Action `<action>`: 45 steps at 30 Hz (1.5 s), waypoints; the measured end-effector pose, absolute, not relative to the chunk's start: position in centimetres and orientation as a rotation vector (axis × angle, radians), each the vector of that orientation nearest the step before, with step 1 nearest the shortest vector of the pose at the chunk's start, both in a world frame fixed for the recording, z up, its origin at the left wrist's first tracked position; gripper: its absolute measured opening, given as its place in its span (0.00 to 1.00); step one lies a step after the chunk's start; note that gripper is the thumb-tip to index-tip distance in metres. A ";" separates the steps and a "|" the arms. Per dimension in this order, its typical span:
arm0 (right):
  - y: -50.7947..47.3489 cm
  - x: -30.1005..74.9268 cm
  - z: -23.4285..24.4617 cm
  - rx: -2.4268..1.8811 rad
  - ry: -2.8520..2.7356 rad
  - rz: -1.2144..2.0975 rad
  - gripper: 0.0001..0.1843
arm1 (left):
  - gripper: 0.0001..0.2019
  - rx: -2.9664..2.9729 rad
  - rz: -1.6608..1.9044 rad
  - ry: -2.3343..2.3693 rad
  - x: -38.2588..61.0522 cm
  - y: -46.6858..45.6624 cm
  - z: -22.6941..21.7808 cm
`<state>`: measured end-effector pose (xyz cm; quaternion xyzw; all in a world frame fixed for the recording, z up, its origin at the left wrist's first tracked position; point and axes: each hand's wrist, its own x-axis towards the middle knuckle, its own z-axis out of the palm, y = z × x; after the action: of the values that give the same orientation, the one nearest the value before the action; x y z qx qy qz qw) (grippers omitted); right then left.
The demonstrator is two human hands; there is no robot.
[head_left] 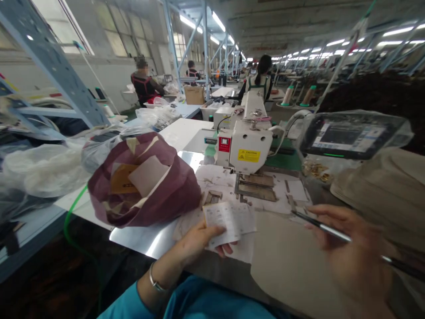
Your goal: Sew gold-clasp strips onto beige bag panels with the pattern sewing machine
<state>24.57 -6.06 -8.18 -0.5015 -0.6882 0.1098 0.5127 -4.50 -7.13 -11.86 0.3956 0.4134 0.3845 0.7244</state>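
My left hand (199,237) holds a small stack of white printed paper slips (223,221), thumb on top, over the front of the sewing table. My right hand (360,254), blurred by motion, is closed around a slim black and silver pen-like tool (332,231); its exact kind is unclear. The tool's tip points left, beside the white template plate (292,195). Below it lies a flat beige fabric piece (288,261). The head of a white sewing machine (249,146) stands just beyond both hands, over a metal clamp frame (255,190).
A maroon fabric bag (182,181) with paper and card inside stands at left. A plastic-wrapped control screen (352,135) is at right, above stacked beige fabric (375,190). Plastic bags (43,168) and a green hose (68,226) lie left. Other people sit farther back.
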 end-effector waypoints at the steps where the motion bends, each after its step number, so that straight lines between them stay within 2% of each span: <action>1: -6.1 23.7 -8.5 -1.209 -1.660 0.317 0.16 | 0.18 0.878 0.815 0.991 -5.1 -7.3 -12.6; 9: -6.3 19.3 -11.9 -1.176 -1.945 0.693 0.13 | 0.21 0.918 0.732 1.310 -9.1 -9.3 -13.8; 13: -6.4 18.2 -13.2 -1.109 -2.126 0.664 0.09 | 0.21 0.942 0.734 1.339 -9.8 -9.4 -14.2; 20: -7.2 14.9 -14.7 -0.809 -2.434 0.588 0.13 | 0.18 1.011 0.687 1.377 -10.4 -9.4 -15.3; 25: -6.9 13.5 -15.9 -0.773 -2.618 0.513 0.14 | 0.20 1.080 0.644 1.489 -11.4 -9.3 -14.8; 29: -7.2 13.3 -17.0 -0.794 -2.730 0.409 0.15 | 0.18 1.206 0.521 1.756 -12.2 -9.1 -14.0; 34: -7.5 13.5 -17.1 -0.840 -2.747 0.404 0.16 | 0.16 1.644 0.150 2.219 -11.9 -9.7 -13.2; 37: -7.5 13.4 -17.0 -0.843 -2.745 0.417 0.16 | 0.19 1.965 0.196 2.372 -10.9 -10.5 -12.9; 39: -7.5 13.2 -16.9 -0.850 -2.733 0.439 0.16 | 0.21 2.232 0.378 2.357 -9.8 -10.8 -12.9; 41: -7.5 13.0 -16.8 -0.848 -2.697 0.486 0.16 | 0.21 2.462 0.542 2.150 -8.5 -10.9 -13.3; 45: -6.8 14.3 -16.1 -0.848 -2.397 0.779 0.10 | 0.23 2.573 0.559 1.594 -5.3 -10.6 -16.0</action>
<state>14.32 -6.75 -16.09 -0.3095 -0.8753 0.2845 0.2389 -5.34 -10.55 -15.98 0.8356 0.5175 0.1816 0.0317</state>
